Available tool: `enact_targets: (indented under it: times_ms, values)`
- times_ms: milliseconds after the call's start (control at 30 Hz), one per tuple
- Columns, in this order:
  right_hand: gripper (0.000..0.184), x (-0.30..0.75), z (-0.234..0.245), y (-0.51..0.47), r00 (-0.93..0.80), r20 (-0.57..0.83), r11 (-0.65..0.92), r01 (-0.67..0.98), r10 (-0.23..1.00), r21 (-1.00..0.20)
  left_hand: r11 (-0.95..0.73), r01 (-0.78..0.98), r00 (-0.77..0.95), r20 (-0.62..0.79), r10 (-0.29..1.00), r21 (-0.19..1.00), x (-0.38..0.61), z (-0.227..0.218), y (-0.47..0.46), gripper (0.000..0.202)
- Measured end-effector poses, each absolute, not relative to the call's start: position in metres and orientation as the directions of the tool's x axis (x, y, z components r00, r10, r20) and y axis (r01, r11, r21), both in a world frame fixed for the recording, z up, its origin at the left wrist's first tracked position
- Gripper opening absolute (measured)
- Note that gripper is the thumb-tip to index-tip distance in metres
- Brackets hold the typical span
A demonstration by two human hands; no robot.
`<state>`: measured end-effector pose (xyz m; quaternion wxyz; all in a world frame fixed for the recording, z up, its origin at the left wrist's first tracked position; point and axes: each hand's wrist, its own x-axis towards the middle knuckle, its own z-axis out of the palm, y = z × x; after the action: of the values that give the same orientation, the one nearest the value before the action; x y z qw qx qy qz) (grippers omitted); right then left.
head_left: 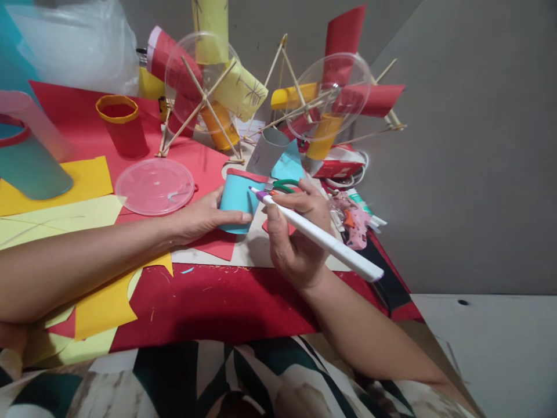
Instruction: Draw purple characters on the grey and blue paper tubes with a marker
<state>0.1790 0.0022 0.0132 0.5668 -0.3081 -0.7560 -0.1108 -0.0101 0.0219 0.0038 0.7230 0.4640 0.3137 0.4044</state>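
My left hand (202,217) is closed around a small blue paper cup (237,200) with a red band along its top edge. The thumb lies across its front near the bottom, and the other fingers are mostly hidden behind it. In my right hand (300,238) is a white marker (331,244) with a purple tip, gripped between thumb and fingers. That tip is at the right part of the cup's side; whether it touches I cannot tell. Just behind my right fingers lie green-handled scissors (285,184), partly covered.
Two stick-frame wheels with clear discs (300,128) and paper tubes stand at the back. A red cup (124,130), a pink lid (154,186) and a teal cup (32,165) are on the left. Yellow paper (104,313) lies under my left arm. A pink glue gun (354,223) sits right.
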Motion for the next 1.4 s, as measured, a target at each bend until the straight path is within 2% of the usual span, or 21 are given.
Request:
enact_targets:
  times_ms: [267, 567, 800, 967, 1200, 1400]
  values:
    - [0.012, 0.1804, 0.0113, 0.0048, -0.208, 0.913, 0.761, 0.631, 0.351, -0.149, 0.237, -0.278, 0.476, -0.081, 0.876, 0.931, -0.0107, 0.0036, 0.0223, 0.074]
    - [0.011, 0.1805, 0.0118, 0.0042, -0.207, 0.91, 0.792, 0.584, 0.358, -0.179, 0.214, -0.287, 0.494, -0.048, 0.868, 0.934, -0.0105, 0.0032, 0.0217, 0.072]
    - [0.009, 0.1804, 0.0103, 0.0057, -0.201, 0.916, 0.772, 0.617, 0.346, -0.156, 0.227, -0.271, 0.466, -0.079, 0.881, 0.936, -0.011, 0.0014, 0.0224, 0.073]
    - [0.008, 0.1809, 0.0132, 0.004, -0.22, 0.912, 0.782, 0.605, 0.346, -0.151, 0.206, -0.286, 0.489, -0.042, 0.871, 0.936, -0.0105, 0.0021, 0.0216, 0.071]
    - [0.006, 0.1796, 0.013, 0.0048, -0.202, 0.919, 0.774, 0.615, 0.338, -0.15, 0.218, -0.253, 0.465, -0.079, 0.882, 0.943, -0.0105, 0.0036, 0.0207, 0.076]
    - [0.005, 0.1816, 0.0116, 0.0043, -0.205, 0.909, 0.801, 0.568, 0.363, -0.192, 0.228, -0.259, 0.464, -0.086, 0.882, 0.939, -0.0098, 0.0055, 0.02, 0.076]
